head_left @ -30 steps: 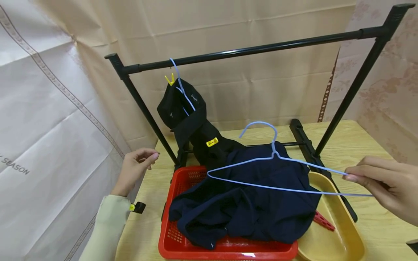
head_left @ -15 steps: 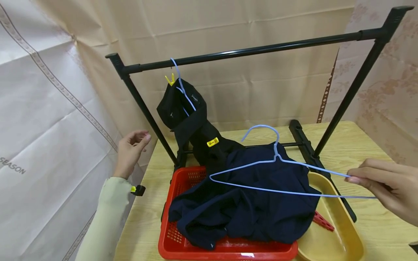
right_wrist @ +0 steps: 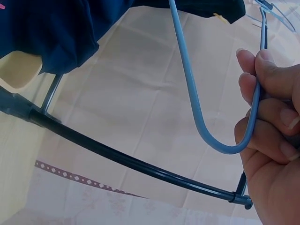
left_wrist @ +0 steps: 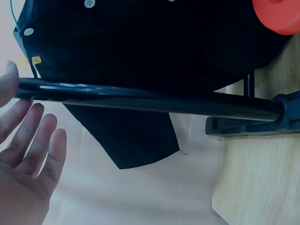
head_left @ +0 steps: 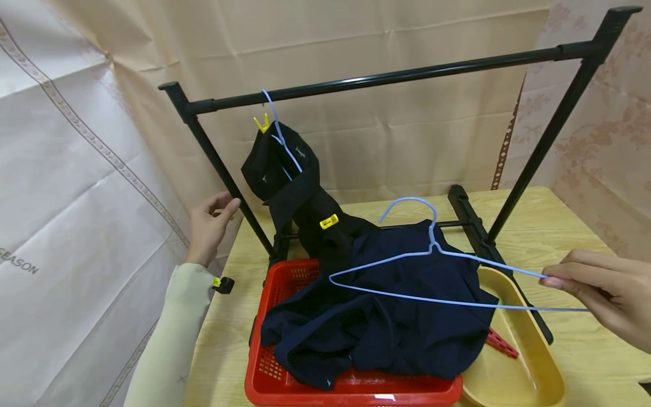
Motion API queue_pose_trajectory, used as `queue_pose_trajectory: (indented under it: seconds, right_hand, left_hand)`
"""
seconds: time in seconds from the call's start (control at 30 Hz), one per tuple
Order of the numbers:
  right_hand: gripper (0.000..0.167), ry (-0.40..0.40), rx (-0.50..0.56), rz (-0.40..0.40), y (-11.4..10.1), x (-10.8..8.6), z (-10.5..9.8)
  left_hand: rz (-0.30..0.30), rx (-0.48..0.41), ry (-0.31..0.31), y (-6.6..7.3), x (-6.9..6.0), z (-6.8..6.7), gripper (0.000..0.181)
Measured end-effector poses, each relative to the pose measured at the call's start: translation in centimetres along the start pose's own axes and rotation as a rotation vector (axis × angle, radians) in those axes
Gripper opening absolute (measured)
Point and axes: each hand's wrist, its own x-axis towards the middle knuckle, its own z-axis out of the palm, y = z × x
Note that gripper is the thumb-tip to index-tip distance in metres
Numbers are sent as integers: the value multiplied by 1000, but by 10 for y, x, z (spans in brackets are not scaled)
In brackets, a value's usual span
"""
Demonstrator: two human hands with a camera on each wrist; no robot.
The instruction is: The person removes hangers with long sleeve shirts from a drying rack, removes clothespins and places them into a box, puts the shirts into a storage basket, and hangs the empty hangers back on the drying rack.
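Observation:
My right hand [head_left: 602,291] pinches the right arm of a light blue clothes hanger [head_left: 391,257], whose hook points up. In the right wrist view, the thumb and fingers curl round the hanger's bent end [right_wrist: 222,146]. The hanger is held in front of a dark navy garment [head_left: 407,333] lying in a red basket [head_left: 351,393]. My left hand [head_left: 209,226] is at the left post of a black rack [head_left: 211,150]. In the left wrist view, the thumb and the loosely extended fingers lie on either side of the post [left_wrist: 154,101], thumb tip at it.
A black garment [head_left: 285,161] hangs from the rack's left end on another blue hanger, with a yellow clothes peg [head_left: 262,124] at its top and another yellow peg [head_left: 329,221] lower down. A yellow tray [head_left: 546,367] holding a red peg [head_left: 502,343] stands beside the basket.
My left hand has moved up and then right to the rack's left post. The right hand has shifted slightly right and down, bringing the hanger along. The garments stay in place.

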Motion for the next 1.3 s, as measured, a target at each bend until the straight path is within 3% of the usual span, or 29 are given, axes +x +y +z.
queue_pose_trajectory:
  seconds: [0.23, 0.57, 0.67, 0.83, 1.07, 1.3]
  right_hand:
    - [54, -30, -54, 34, 5, -5, -3]
    - [43, 18, 118, -2, 18, -17, -3]
    - [42, 24, 147, 7, 22, -22, -4]
    - [39, 65, 228, -16, 30, -29, -3]
    - [52, 72, 89, -16, 43, -40, -14]
    - [54, 93, 56, 11, 58, -50, -19]
  left_hand:
    - [34, -36, 55, 3, 5, 5, 38]
    - [56, 51, 72, 13, 1, 5, 38]
    - [87, 61, 59, 5, 5, 5, 40]
    - [102, 122, 50, 4, 6, 4, 40]
    - [143, 169, 57, 5, 7, 4, 42]
    - [201, 204, 122, 1, 8, 4, 34]
